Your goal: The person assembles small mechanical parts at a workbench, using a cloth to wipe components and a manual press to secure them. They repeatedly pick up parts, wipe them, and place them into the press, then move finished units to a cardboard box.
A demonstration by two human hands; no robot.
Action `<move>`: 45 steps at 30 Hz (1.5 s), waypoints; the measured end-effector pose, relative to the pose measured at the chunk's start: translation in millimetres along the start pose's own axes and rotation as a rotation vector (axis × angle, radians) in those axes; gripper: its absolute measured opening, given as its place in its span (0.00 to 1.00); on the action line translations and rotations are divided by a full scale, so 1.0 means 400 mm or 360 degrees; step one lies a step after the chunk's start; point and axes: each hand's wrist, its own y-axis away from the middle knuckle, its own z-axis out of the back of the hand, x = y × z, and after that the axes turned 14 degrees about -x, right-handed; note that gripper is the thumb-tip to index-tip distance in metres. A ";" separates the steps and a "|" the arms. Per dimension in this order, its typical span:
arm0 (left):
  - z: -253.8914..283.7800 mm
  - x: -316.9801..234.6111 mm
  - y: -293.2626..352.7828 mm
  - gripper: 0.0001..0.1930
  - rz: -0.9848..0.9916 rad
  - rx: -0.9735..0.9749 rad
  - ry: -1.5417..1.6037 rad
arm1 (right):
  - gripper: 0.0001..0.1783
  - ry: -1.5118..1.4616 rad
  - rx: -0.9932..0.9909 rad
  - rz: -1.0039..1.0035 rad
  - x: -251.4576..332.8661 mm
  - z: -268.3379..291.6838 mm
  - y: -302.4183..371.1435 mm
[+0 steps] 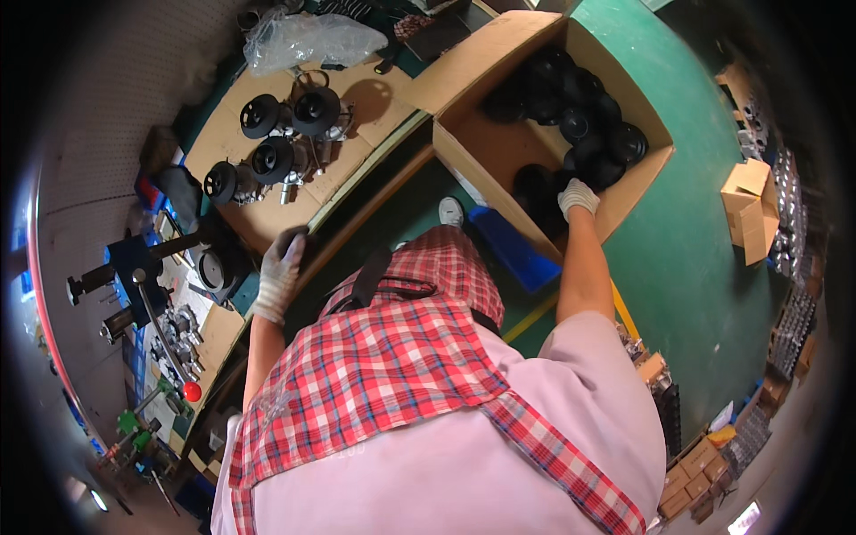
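Note:
My right hand (579, 197), in a white knitted glove, reaches into an open cardboard box (486, 147). Its fingers curl down at the black dish-shaped parts (599, 162) heaped there, and seem to grip one; the fingertips are hidden. At the bench edge my left hand (282, 272) wears a similar glove, darkened at the fingers. Those fingers stretch out along the edge, and I see no part in them. Beyond it, several metal assemblies with black round tops (272, 160) stand on a cardboard sheet (343, 183) covering the bench.
A hand press with a red-knobbed lever (191, 390) stands at the left of the bench, near small metal parts (178, 339). Clear plastic bags (308, 43) lie at the back. A blue bin (513, 250) sits below the box. Another carton (749, 212) is on the green floor.

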 end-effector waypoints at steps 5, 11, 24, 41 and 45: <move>-0.252 -0.267 -0.078 0.36 0.0523 0.0678 0.0953 | 0.27 -0.1074 -0.0573 0.0465 0.039 0.258 0.123; -0.491 -0.426 -0.116 0.27 0.0799 0.0980 0.1195 | 0.17 -0.1198 -0.1224 0.1881 0.229 0.442 0.338; -0.524 -0.440 -0.240 0.42 0.0863 0.0626 0.1283 | 0.35 -0.0395 0.0449 0.0411 0.108 -0.017 -0.130; -0.538 -0.409 -0.228 0.39 0.0834 0.0860 0.1416 | 0.11 -0.1405 -0.1341 0.2094 0.256 0.470 0.218; -0.524 -0.376 -0.250 0.38 0.2035 0.1101 0.2505 | 0.14 -0.1541 -0.1332 0.2026 0.252 0.470 0.235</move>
